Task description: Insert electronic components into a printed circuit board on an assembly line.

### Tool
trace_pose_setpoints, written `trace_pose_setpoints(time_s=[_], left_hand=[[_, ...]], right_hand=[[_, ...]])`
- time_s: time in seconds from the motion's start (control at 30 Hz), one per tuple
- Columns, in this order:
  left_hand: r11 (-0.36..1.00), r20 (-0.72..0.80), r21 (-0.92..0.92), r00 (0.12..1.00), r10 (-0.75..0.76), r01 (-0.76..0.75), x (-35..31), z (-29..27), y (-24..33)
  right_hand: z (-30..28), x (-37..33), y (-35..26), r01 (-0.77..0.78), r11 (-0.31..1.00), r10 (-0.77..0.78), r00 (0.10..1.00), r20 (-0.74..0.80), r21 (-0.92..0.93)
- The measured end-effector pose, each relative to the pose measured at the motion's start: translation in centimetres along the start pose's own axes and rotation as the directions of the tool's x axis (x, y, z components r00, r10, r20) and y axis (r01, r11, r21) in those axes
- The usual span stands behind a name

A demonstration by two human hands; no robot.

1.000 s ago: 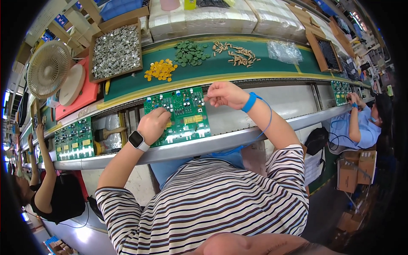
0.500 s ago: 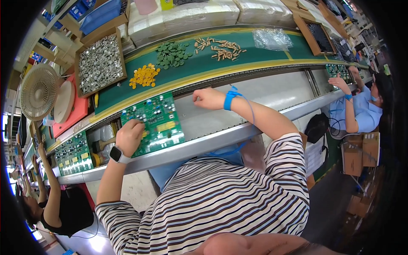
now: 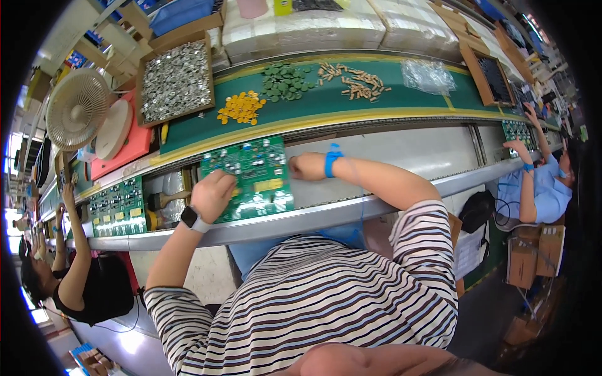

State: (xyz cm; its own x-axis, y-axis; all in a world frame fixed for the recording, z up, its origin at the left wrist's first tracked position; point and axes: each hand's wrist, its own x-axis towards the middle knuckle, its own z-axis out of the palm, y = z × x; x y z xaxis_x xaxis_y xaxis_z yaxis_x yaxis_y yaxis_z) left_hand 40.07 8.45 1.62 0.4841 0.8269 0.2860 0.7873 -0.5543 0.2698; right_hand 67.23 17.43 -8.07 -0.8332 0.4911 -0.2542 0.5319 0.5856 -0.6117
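The green populated circuit board [image 3: 254, 178] lies on the conveyor line in front of you, its near edge along the silver rail [image 3: 301, 219]. Your left hand [image 3: 213, 195] curls over its left side and your right hand [image 3: 307, 167] is by its right edge, though I can't tell whether either grip pinches anything. Expect it light and stiff, its raised components [image 3: 268, 185] fragile; hold the bare edges.
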Motion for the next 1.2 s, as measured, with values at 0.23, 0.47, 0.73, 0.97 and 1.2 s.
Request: trace_pose_setpoints(time_s=[0.23, 0.47, 0.73, 0.97, 1.2], left_hand=[[0.997, 0.005, -0.029, 0.998, 0.065, -0.065, 1.6, 0.6, 1.7], [0.97, -0.154, -0.194, 0.972, -0.176, 0.145, 6.7, -0.8, -4.9], [0.823, -0.16, 0.347, 0.893, -0.421, 0.45, 8.7, 1.0, -10.6], [0.876, -0.313, 0.264, 0.895, -0.318, 0.404, 7.9, 1.4, -10.2], [0.953, -0.137, -0.284, 0.988, 0.07, -0.107, 2.3, -1.3, 3.9]], right_hand=[[-7.1, -9.4, -2.0, -0.253, 0.445, 0.305, 0.945, 0.12, 0.859], [-6.4, -11.0, -6.6, -0.037, 0.41, 0.382, 0.914, -0.135, 0.911], [-2.4, -9.1, -10.6, 0.096, 0.931, 0.064, 0.907, -0.417, 0.352], [-0.7, -8.7, -11.3, 0.038, 0.972, 0.057, 0.919, -0.391, 0.233], [0.2, -8.7, -11.4, 0.099, 0.989, -0.033, 0.875, -0.483, 0.111]])
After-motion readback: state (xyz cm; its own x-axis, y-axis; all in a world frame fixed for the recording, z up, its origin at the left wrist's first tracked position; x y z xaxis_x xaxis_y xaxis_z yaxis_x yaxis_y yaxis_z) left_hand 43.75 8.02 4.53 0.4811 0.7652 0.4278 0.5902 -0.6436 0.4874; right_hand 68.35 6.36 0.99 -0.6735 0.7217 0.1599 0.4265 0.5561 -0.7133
